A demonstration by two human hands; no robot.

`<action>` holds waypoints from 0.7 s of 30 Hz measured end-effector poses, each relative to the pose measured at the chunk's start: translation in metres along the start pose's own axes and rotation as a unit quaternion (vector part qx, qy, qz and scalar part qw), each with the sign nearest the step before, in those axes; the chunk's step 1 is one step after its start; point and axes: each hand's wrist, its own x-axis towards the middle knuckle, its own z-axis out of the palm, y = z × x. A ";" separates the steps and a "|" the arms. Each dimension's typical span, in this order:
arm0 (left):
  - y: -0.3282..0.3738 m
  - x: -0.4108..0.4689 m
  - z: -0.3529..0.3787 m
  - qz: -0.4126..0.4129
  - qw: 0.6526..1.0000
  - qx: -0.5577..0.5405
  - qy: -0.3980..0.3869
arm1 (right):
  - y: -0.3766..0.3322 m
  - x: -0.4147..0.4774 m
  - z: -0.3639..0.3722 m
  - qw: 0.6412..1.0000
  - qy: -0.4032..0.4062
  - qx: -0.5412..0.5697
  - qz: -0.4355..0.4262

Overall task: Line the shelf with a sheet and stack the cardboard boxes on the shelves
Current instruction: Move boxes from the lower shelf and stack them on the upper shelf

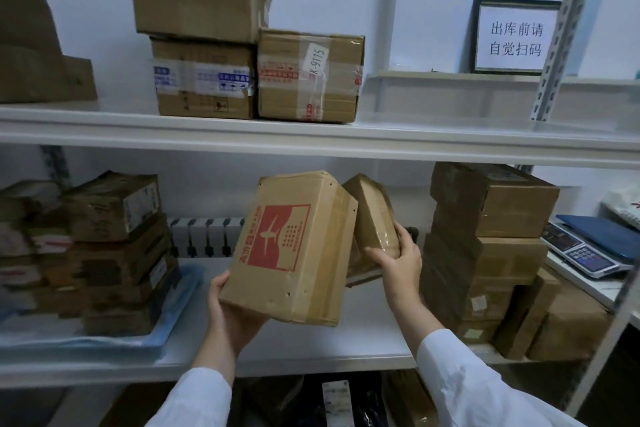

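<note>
Head view: both boxes are in the middle of the frame, held up in the air in front of the lower shelf (311, 350).
Big box (291, 250): brown card with a red picture, tilted. It looks stiff, with a few small holes and dents. One hand holds it up, so it is likely not very heavy.
Left hand (230, 308): holds the big box at its bottom corner, fingers under it and thumb on the front.
Small box (375, 218): just right of the big box, tilted. It has shiny tape all over, so it may be slippery.
Right hand (398, 260): wraps around the low end of the small box.
Best hold: under the bottom and on the card, not on the shiny tape.
Shelf: white, flat and smooth, with a bare gap in the middle.
Blue sheet (173, 319): lower left, under the left pile (114, 253).
Right pile (485, 253): tall, with boxes leaning on its side, so it could be bumped.
Upper shelf (346, 135): more boxes at upper left, a sign (516, 36) at upper right.
Room: white wall behind, a scale (585, 253) at the right edge.
</note>
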 end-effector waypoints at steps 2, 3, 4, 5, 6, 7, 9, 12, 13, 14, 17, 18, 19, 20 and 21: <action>0.005 -0.005 0.000 0.010 1.000 -0.001 0.008 | -0.007 -0.005 0.004 1.000 0.006 -0.003 -0.016; 0.006 -0.006 0.000 0.016 1.000 0.001 0.010 | -0.009 -0.008 0.005 1.000 0.011 -0.008 -0.023; 0.009 -0.009 0.000 0.021 1.000 0.004 0.009 | -0.012 -0.010 0.006 0.999 0.017 -0.014 -0.030; 0.010 -0.011 0.001 0.026 1.000 0.004 0.007 | -0.015 -0.012 0.006 0.999 0.024 -0.021 -0.038; 0.011 -0.013 0.002 0.029 1.000 0.002 0.002 | -0.017 -0.014 0.007 0.998 0.031 -0.030 -0.047; 0.013 -0.015 0.001 0.031 1.000 -0.001 -0.001 | -0.019 -0.017 0.007 0.997 0.039 -0.040 -0.060; 0.014 -0.016 -0.003 0.028 0.999 -0.007 0.014 | -0.021 -0.023 0.009 0.993 0.052 -0.057 -0.087; 0.013 -0.020 -0.005 0.041 0.997 -0.021 0.067 | -0.024 -0.029 0.009 0.985 0.088 -0.081 -0.126; 0.011 -0.020 -0.005 0.052 0.995 -0.023 0.086 | -0.025 -0.029 0.009 0.980 0.101 -0.094 -0.141; 0.010 -0.021 -0.003 0.065 0.992 -0.024 0.106 | -0.027 -0.028 0.007 0.975 0.110 -0.108 -0.158; 0.004 -0.021 0.001 0.096 0.981 -0.030 0.166 | -0.035 -0.025 0.002 0.959 0.117 -0.139 -0.216; 0.003 -0.020 0.004 0.099 0.978 -0.028 0.182 | -0.038 -0.024 0.001 0.955 0.112 -0.146 -0.232; 0.001 -0.019 0.007 0.098 0.975 -0.023 0.197 | -0.041 -0.024 0.000 0.951 0.107 -0.153 -0.247; -0.001 -0.018 0.010 0.094 0.974 -0.015 0.206 | -0.044 -0.025 0.000 0.947 0.102 -0.159 -0.262; -0.003 -0.018 0.015 0.091 0.972 -0.007 0.215 | -0.047 -0.025 -0.002 0.941 0.099 -0.163 -0.279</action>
